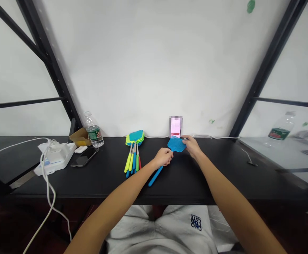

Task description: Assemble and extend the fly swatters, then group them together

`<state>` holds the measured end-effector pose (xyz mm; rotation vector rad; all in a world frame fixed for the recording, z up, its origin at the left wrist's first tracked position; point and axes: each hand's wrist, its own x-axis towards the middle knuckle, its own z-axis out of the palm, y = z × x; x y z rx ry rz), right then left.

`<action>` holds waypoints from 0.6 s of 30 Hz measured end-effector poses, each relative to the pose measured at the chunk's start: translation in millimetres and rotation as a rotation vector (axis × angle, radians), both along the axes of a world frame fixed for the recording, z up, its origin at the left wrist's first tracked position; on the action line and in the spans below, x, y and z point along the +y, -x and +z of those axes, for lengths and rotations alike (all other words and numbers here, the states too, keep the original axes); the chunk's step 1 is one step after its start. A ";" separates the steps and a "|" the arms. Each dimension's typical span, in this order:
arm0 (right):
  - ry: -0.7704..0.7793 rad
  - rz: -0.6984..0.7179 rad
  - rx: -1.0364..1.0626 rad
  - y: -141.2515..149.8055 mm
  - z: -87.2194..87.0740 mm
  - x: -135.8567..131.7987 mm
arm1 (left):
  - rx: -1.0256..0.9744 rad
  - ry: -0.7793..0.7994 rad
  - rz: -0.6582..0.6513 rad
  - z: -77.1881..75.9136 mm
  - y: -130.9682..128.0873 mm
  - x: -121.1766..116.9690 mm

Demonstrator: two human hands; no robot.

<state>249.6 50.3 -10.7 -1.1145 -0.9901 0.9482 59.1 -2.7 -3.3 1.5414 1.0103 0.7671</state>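
A blue fly swatter [176, 144] is held between my two hands above the black table [111, 187]. My left hand [164, 157] is closed round its shaft just below the head, and the blue handle slants down to the left. At the head's right edge, my right hand [192, 145] pinches the plastic mesh with thumb and fingers. Left of my hands lies a stack of fly swatters [136, 136] with yellow, blue, green and red handles, their heads piled toward the wall.
A phone [175, 127] leans upright on the wall behind the swatter. Farther left are a water bottle [93, 132], a cardboard box [81, 137], a dark phone [85, 157], a white case [80, 149] and a power strip [58, 158] with cables. Shelf posts [265, 67] frame both sides.
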 end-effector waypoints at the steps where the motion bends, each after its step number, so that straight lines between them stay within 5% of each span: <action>1: -0.002 -0.011 0.012 -0.9 -1.3 0.5 | -0.003 -0.010 -0.009 -0.8 -0.1 0.6; 7: 0.031 0.054 -0.037 -8.4 -8.0 6.3 | 0.014 -0.030 -0.157 -2.4 -0.2 1.4; 13: -0.024 -0.255 -0.138 -8.9 -9.1 8.5 | -0.004 0.001 -0.249 -1.3 -1.9 -2.7; 18: 0.007 -0.460 -0.184 -38.5 -2.3 8.5 | 0.044 -0.026 -0.273 -5.2 -2.0 0.1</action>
